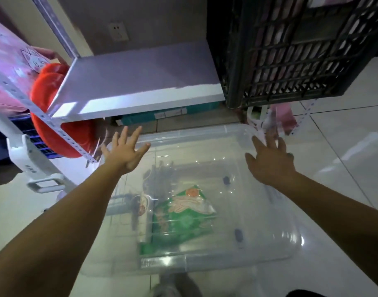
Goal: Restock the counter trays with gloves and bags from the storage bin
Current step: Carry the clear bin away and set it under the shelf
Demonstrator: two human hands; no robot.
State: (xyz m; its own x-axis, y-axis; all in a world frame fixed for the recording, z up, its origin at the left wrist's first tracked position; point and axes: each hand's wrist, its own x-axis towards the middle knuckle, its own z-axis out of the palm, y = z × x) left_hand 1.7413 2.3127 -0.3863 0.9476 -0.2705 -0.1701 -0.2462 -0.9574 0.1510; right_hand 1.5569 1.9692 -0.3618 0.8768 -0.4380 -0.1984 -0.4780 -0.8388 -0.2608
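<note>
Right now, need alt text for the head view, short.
Both hands, left hand and right hand, reach forward open over a clear plastic storage bin on a tiled floor, holding nothing. A green packet lies inside the bin; a white shelf and black crate stand beyond.

- Dim indoor light, purplish cast; a bright patch falls on the shelf (140, 97) front.
- Glare streaks the bin (237, 146) and tiles (344, 151) (right side).
- Wide-angle bending at edges; slight blur.
</note>
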